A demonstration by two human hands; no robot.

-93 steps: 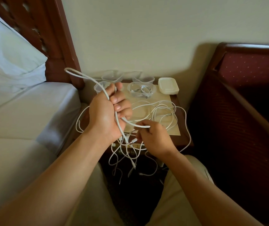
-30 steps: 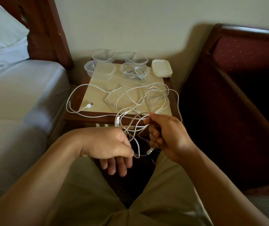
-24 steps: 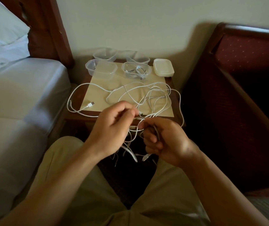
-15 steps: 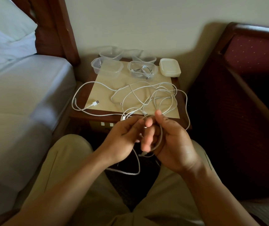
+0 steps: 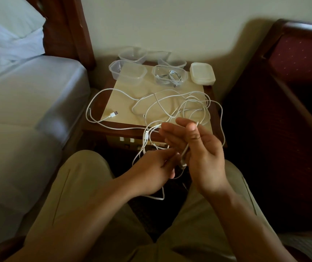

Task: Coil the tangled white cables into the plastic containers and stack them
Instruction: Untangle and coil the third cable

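Winding a white cable (image 5: 186, 151) over its upright, loosely spread fingers, the right hand (image 5: 201, 154) pinned it by thumb; the left hand (image 5: 156, 167) pinched the slack just below-left; the tangle (image 5: 170, 108) trailed onto the nightstand (image 5: 113, 108) toward its far-edge containers (image 5: 127, 73).

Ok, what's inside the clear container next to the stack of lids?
The clear container holds a coiled white cable, beside the stack of lids. Whether anything lies under the coil cannot be seen.
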